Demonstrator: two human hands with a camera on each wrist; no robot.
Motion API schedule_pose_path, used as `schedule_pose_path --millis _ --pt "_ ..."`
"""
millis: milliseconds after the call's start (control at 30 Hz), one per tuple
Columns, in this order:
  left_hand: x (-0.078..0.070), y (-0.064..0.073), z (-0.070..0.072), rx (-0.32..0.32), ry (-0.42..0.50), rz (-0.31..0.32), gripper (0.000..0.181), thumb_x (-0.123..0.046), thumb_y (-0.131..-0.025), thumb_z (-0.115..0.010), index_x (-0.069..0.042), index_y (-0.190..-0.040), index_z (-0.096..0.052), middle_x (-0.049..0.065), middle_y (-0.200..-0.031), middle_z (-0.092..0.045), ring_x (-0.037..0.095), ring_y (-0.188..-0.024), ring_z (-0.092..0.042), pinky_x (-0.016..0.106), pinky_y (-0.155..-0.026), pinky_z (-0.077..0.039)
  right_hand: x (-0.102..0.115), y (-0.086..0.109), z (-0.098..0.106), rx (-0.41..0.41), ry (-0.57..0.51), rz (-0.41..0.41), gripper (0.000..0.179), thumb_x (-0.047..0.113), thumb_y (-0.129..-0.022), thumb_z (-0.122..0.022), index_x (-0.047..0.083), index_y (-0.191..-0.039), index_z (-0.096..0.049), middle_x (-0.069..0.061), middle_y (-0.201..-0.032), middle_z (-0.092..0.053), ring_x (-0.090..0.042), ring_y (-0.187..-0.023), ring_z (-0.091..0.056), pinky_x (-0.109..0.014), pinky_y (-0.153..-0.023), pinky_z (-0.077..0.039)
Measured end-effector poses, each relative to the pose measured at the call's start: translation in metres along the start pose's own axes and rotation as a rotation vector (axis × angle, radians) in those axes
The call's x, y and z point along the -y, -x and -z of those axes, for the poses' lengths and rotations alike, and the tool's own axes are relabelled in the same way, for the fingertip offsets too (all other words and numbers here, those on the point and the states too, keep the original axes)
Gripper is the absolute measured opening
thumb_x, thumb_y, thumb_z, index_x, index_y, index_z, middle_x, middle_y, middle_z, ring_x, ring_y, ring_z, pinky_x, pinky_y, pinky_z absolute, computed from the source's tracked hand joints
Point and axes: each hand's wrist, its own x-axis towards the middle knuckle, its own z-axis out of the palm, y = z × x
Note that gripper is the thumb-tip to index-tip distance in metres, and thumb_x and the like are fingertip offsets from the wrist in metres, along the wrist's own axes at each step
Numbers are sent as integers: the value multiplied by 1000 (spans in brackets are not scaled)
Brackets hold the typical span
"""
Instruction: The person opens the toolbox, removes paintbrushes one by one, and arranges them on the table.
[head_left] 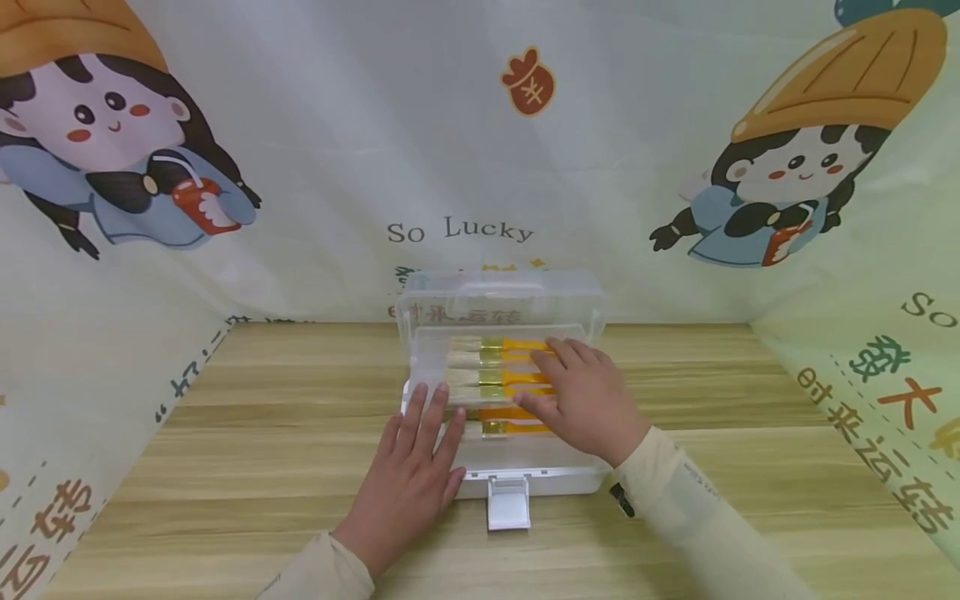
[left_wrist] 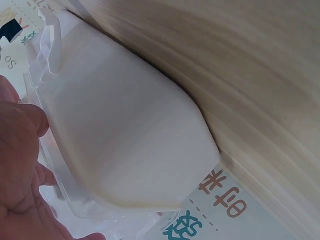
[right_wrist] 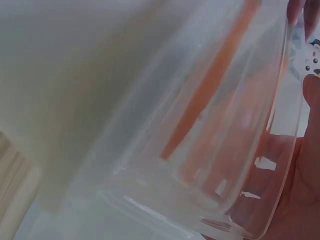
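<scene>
Settling brushes (head_left: 491,377) in the open box (head_left: 562,484), lower centre of the frame, seems the current step; I judge the next move calls for even pressure. The left hand (head_left: 408,487) lies spread; I cannot tell whether the right hand (head_left: 588,404), partly hiding the handles (head_left: 525,377), pinches anything.

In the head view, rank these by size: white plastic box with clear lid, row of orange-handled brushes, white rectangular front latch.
Largest to smallest:
1. Box
2. Brushes, partly covered, taken together
3. Latch
</scene>
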Motion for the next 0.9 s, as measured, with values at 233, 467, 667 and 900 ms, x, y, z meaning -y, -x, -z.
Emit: schedule_pose_path --millis 233,467,667,900 --pt "-1 0 1 2 15 12 68 -40 -107 -6 1 -140 -50 28 -156 -22 46 -145 -19 58 -102 -37 -1 -1 -5 -3 38 11 69 63 -96 -48 8 -137 -58 -16 -131 -59 -38 -122 -53 -56 -104 -38" --pt "-2 0 2 17 31 26 68 -40 -107 -6 -1 -140 -52 28 -157 -18 46 -145 -16 61 -100 -39 -3 -4 -5 -17 52 30 67 62 -95 -52 7 -132 -61 -14 -120 -60 -35 -115 -55 -53 -102 -40" --pt "-2 0 1 22 34 32 68 -41 -107 -6 -6 -138 -56 28 -157 -18 47 -145 -15 61 -100 -39 -5 -8 -4 -30 48 30 63 60 -95 -54 7 -130 -62 -13 -117 -60 -34 -113 -55 -53 -100 -41" --pt "-2 1 1 28 32 34 68 -41 -107 -6 -6 -139 -55 29 -157 -18 48 -144 -16 61 -99 -41 -9 -15 -5 -48 35 25 64 59 -95 -55 7 -132 -61 -12 -118 -59 -34 -112 -54 -54 -100 -41"
